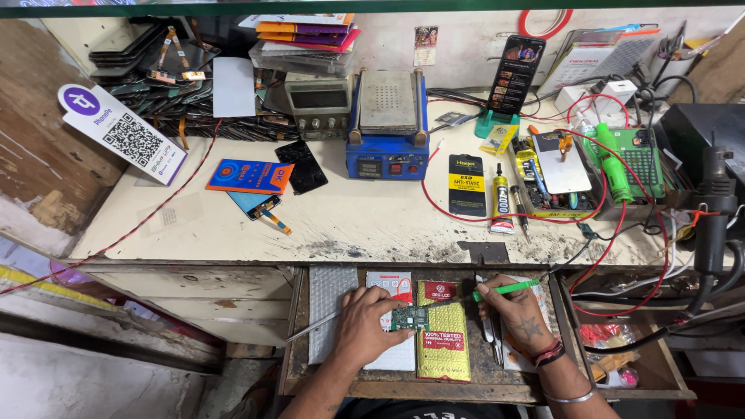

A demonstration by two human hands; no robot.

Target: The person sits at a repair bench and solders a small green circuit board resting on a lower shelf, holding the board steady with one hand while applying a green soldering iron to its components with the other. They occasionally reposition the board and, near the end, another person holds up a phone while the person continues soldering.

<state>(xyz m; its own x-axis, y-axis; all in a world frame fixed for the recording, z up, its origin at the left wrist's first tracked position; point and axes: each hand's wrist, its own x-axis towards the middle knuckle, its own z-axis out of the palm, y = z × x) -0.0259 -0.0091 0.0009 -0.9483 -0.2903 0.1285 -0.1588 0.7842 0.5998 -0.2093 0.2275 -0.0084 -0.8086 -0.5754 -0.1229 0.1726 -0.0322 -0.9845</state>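
Board work over the open drawer.
My left hand [363,326] pinches a small green board [410,317] by its left edge; my right hand [518,314] grips a green tool [504,289], tip just right of the board. Board sits above a gold packet [444,345] in the drawer [299,372], near the bench [365,217]; blue heater [388,128] far behind.

Our left hand [361,326] and right hand [518,314] sit in the open drawer [299,341] below the workbench [349,221]. Small circuit board [409,318] at our left fingertips, over a foil packet [444,345]. Pen tool [504,290] in our right fingers, tip toward the board. Tweezers [490,330] under the right fingers. Heating station [388,124] well behind both hands.
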